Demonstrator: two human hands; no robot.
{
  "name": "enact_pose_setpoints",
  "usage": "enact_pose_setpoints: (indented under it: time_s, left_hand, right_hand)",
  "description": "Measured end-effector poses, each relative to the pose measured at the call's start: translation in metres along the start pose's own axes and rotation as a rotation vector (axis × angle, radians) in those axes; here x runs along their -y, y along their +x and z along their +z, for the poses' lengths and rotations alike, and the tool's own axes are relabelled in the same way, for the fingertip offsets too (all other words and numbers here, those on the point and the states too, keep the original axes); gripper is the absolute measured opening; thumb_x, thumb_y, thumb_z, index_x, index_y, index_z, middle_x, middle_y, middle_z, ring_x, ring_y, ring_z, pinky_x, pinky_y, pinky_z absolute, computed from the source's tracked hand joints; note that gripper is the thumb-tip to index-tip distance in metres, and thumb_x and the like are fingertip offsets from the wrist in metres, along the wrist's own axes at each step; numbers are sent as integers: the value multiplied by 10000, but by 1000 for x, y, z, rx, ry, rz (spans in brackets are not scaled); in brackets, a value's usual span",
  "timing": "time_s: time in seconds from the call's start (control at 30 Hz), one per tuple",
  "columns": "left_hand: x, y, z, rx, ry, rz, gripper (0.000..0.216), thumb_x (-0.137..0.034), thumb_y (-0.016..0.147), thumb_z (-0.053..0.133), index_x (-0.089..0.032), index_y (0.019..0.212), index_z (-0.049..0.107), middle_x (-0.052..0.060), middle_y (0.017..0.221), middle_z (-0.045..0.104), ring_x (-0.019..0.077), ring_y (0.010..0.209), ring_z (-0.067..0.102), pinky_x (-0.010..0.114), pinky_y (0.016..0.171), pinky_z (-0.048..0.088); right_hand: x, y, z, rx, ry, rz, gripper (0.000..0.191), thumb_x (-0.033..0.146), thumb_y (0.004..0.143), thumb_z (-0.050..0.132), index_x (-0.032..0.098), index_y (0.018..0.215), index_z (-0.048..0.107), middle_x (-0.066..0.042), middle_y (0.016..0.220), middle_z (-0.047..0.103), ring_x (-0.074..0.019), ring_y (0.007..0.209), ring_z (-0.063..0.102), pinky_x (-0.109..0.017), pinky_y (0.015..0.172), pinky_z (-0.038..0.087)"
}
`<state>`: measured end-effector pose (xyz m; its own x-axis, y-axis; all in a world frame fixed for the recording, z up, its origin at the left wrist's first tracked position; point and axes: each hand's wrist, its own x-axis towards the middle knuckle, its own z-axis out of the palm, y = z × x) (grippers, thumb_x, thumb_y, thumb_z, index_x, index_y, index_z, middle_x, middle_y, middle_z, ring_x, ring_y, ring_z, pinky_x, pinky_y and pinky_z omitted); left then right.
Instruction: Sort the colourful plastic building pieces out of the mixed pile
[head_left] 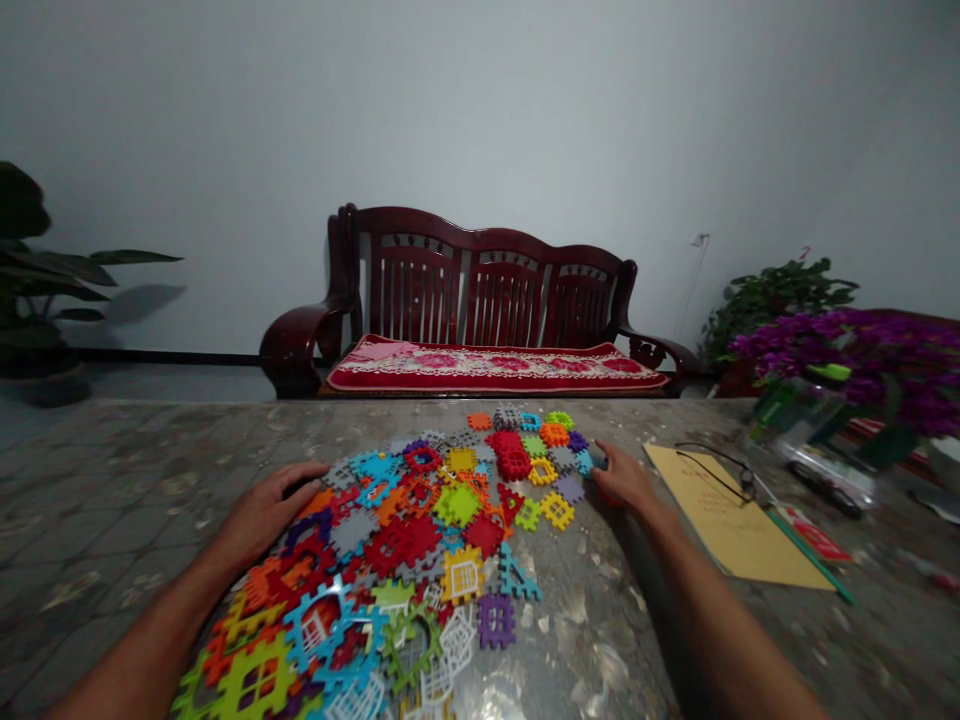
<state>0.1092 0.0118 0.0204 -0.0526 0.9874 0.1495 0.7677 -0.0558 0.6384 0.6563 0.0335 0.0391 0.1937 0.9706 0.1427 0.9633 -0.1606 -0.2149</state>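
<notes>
A heap of several colourful plastic interlocking tiles [420, 530] lies spread on a mottled stone-patterned table [127, 490]. My left hand [266, 510] rests on the heap's left edge, fingers curved and apart, touching the tiles. My right hand [622, 475] is at the heap's right edge, its fingertips on a blue tile [598, 462]; I cannot make out whether they grip it.
A yellow envelope [731, 520] with glasses [720, 470] on it lies to the right, beside a green pencil [810, 565]. Purple flowers [847, 350] in a vase stand at far right. A dark red wooden bench [480, 300] with a cushion stands behind the table. Plants flank the room.
</notes>
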Motion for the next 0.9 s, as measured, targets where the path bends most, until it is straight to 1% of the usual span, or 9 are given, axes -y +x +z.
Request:
enact_pose_setpoints:
  time_s: [0.1,0.23,0.33,0.47,0.67,0.8,0.9]
  left_hand:
    - [2,0,1,-12,-14,5,497,-502,782,501,-167,1088,705,95,1188,704,268,1070,644,376,974,470]
    - [8,2,4,-26,-25,20,485,-519,776,515,-187,1067,716,85,1175,712,263,1068,648,362,965,479]
    - [11,3,6,-48,-40,24,473,-537,754,525,-214,1029,734,76,1143,726,264,1038,665,349,948,493]
    - [13,4,7,-77,-66,44,472,-557,737,537,-227,1003,745,68,1126,735,267,1039,666,350,953,491]
    - [11,3,6,-53,-54,39,472,-558,743,531,-233,1011,746,66,1131,734,263,1031,668,341,938,498]
    - [11,3,6,-55,-37,34,487,-555,741,522,-218,1012,747,77,1129,733,270,1042,663,346,941,496]
    - [11,4,6,-62,-34,46,481,-557,744,524,-223,1008,747,73,1125,735,268,1044,662,341,937,497]
  right_hand:
    - [19,-5,0,-11,-66,-61,646,260,750,530,232,1392,474,-84,1343,576,-291,1187,546,-418,1004,388]
    - [30,-9,1,-5,-147,-47,645,251,757,516,217,1398,457,-114,1306,588,-292,1178,544,-435,1003,363]
    - [32,-8,4,-5,-185,-33,612,271,772,514,222,1381,469,-125,1282,596,-290,1172,537,-441,1004,341]
    - [32,-7,6,-20,-195,-41,555,266,779,511,242,1334,517,-110,1281,596,-274,1176,526,-440,1027,303]
    - [29,-7,4,-2,-221,-44,435,242,788,488,236,1203,620,-98,1234,626,-264,1115,569,-414,981,356]
    - [25,-5,0,-3,-240,1,437,208,791,476,236,1199,631,-114,1222,631,-285,1101,577,-443,971,362]
    - [27,-6,-2,-30,-212,10,494,187,765,492,234,1244,605,-107,1245,620,-290,1130,559,-453,994,345]
